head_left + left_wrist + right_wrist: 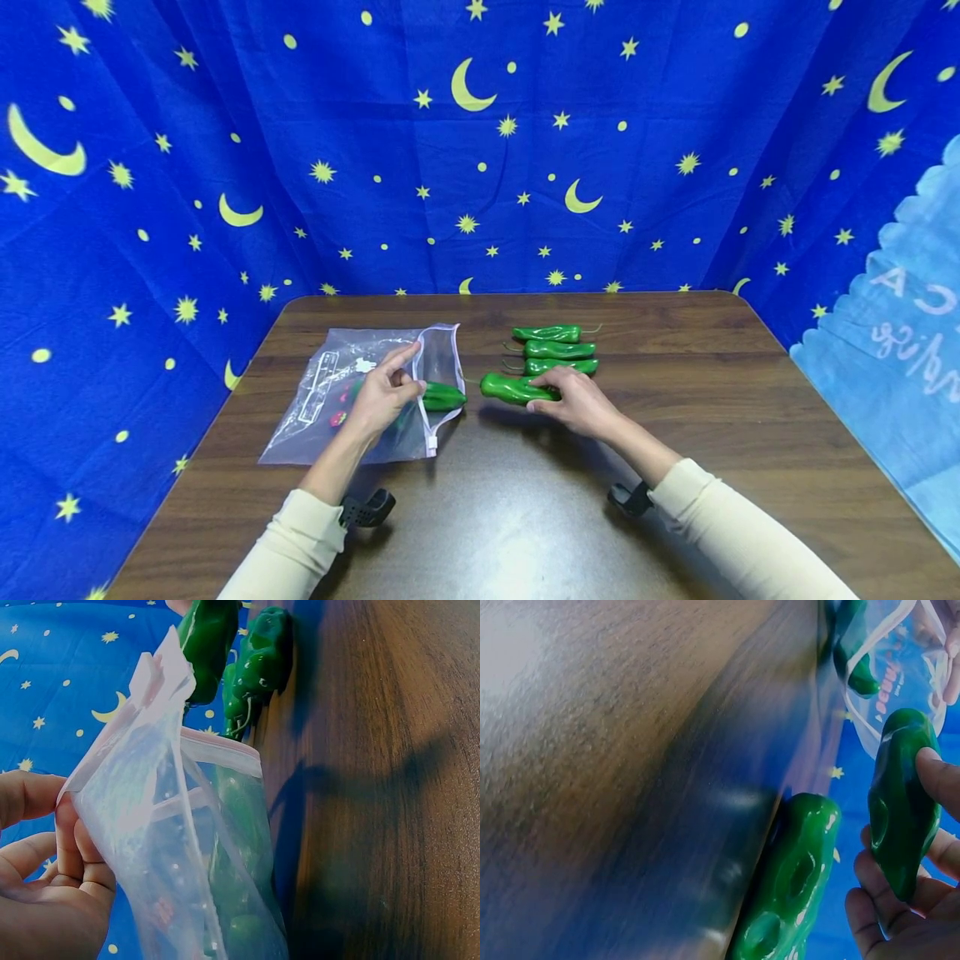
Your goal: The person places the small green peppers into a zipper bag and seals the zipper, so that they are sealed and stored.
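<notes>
My left hand (pixel 385 394) pinches the upper edge of a clear zip bag (pixel 345 354) at its mouth, holding the mouth apart. One green pepper (pixel 442 397) lies inside, its end at the opening. With thumb and fingers my right hand (pixel 573 402) grips another green pepper (pixel 506 387), raised above the table just right of the mouth, stem toward the bag. In the right wrist view this held pepper (pixel 904 780) overlaps the bag's edge. Beyond the right hand, three green peppers (pixel 561 349) lie side by side.
The brown wooden table (pixel 697 367) carries everything. A white slider (pixel 431 443) sits at the near end of the bag's zip. Blue cloth (pixel 405 142) with moons and stars hangs behind, and a light blue cloth (pixel 915 333) hangs at the right.
</notes>
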The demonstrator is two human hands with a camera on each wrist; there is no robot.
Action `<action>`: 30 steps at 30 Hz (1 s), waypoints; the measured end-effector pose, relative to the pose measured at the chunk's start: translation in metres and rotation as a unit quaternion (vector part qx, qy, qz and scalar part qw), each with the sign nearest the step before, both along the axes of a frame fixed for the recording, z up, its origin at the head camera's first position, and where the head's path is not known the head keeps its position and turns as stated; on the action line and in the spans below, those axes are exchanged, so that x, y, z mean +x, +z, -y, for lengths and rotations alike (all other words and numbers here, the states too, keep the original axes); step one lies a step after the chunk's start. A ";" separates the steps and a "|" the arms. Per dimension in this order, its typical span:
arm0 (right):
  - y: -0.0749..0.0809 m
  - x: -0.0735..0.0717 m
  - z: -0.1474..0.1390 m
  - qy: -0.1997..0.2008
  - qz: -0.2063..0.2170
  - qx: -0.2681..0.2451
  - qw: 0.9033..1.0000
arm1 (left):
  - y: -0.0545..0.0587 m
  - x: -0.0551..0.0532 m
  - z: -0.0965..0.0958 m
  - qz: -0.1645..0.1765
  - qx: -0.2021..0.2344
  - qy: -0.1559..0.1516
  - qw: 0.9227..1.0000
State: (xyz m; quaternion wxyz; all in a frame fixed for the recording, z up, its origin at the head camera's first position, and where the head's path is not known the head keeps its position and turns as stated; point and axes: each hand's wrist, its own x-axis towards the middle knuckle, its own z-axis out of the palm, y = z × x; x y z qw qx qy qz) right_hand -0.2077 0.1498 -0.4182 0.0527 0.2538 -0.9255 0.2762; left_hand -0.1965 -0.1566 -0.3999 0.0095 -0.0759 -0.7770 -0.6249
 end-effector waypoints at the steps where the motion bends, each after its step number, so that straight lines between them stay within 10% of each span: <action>1: 0.000 0.000 0.001 0.001 0.001 0.000 1.000 | 0.000 0.000 0.000 0.001 -0.001 0.000 1.000; 30: -0.012 0.006 0.012 0.013 0.010 0.016 1.000 | -0.001 -0.001 0.000 0.001 -0.002 0.003 1.000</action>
